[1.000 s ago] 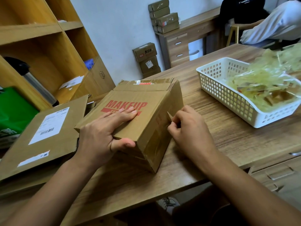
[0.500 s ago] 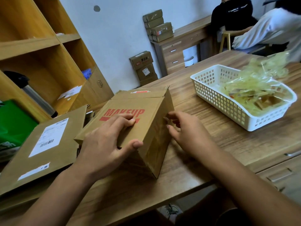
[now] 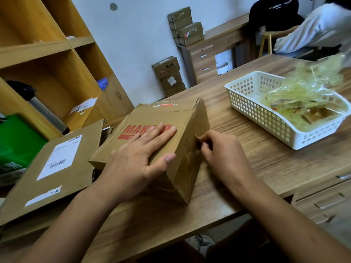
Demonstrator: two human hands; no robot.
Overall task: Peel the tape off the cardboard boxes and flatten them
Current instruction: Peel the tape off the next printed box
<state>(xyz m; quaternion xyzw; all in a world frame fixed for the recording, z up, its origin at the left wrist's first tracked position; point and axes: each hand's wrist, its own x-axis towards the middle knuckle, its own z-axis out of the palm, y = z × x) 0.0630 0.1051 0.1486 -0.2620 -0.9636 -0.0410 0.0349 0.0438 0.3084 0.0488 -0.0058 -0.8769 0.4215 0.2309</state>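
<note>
A brown cardboard box point(image 3: 188, 130) with red MAKEUP lettering stands tilted on the wooden table point(image 3: 256, 168). My left hand point(image 3: 140, 158) lies flat on its top face, fingers straight, thumb over the near edge. My right hand point(image 3: 222, 150) is at the box's right side face. Its fingertips pinch a small lifted end of tape point(image 3: 197, 137) there. Clear tape covers that side face down to the table.
A white plastic basket point(image 3: 266, 118) holding a heap of peeled tape sits on the table at the right. A flattened box point(image 3: 57, 168) with a shipping label lies to the left beside a green bag point(image 3: 17, 141). Wooden shelves stand at left. People sit at the back right.
My left hand has slid further onto the box top and flattened. My right hand now pinches a raised tape end on the side face, which half a second ago was not visible.
</note>
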